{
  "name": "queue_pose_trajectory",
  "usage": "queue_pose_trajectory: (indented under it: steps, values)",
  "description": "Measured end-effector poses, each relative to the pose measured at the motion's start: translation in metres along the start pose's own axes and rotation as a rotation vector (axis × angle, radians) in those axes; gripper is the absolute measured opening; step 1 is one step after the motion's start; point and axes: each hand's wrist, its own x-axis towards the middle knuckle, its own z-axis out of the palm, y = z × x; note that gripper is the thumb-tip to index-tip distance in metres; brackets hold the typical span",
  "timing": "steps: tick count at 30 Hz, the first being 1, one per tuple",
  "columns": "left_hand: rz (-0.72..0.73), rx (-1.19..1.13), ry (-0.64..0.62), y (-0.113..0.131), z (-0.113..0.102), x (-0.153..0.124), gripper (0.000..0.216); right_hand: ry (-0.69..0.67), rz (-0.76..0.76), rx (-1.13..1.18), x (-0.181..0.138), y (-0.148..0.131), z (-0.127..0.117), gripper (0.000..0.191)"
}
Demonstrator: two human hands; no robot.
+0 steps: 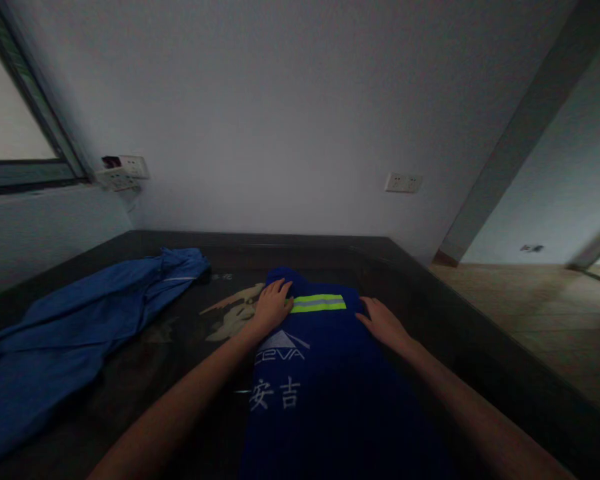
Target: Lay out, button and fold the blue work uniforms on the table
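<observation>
A dark blue work jacket (340,373) lies folded on the dark tabletop in front of me. It bears a yellow-green reflective strip (319,303), a white CEVA logo and two white characters. My left hand (274,307) rests flat on its far left part, beside the strip's left end, fingers stretched out. At the right edge of the jacket, my right hand (380,320) touches the cloth with its fingers apart. Neither hand visibly grips the fabric. The near part of the jacket is in deep shadow.
Another blue garment (80,327) lies loosely along the left side of the dark table (260,240). A pale printed picture (235,312) shows on the tabletop between the garments. Wall sockets (403,183) sit above the table's far edge. Wooden floor (530,300) extends to the right.
</observation>
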Motion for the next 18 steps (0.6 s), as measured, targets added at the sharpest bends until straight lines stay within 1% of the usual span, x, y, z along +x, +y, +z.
queue_pose_trajectory:
  steps: [2, 3, 5, 8, 11, 13, 15, 18]
  values:
    - [-0.035, 0.002, -0.006, -0.007, -0.013, -0.018, 0.047, -0.102, 0.048, 0.026, -0.018, 0.008, -0.005, 0.050]
    - [-0.068, -0.003, -0.031, -0.013, -0.019, -0.029, 0.046, -0.151, 0.062, 0.043, -0.026, 0.011, -0.007, 0.048]
    - [-0.140, -0.059, -0.116, -0.025, -0.028, -0.050, 0.044, -0.229, 0.057, 0.086, -0.040, 0.014, -0.011, 0.040]
    - [-0.221, -0.263, -0.254, -0.037, -0.037, -0.076, 0.047, -0.279, 0.015, 0.143, -0.054, 0.011, -0.013, 0.036]
    - [-0.207, -0.457, -0.314, -0.035, -0.042, -0.093, 0.058, -0.269, 0.010, 0.148, -0.060, 0.004, -0.012, 0.035]
    - [-0.185, -0.511, -0.316, -0.028, -0.044, -0.099, 0.063, -0.227, 0.007, 0.160, -0.061, -0.001, -0.009, 0.031]
    - [-0.186, -0.503, -0.300, -0.021, -0.047, -0.103, 0.061, -0.173, 0.000, 0.194, -0.062, -0.004, -0.005, 0.030]
    - [-0.159, -0.427, -0.265, -0.013, -0.050, -0.105, 0.053, -0.114, 0.005, 0.264, -0.061, -0.005, 0.004, 0.031]
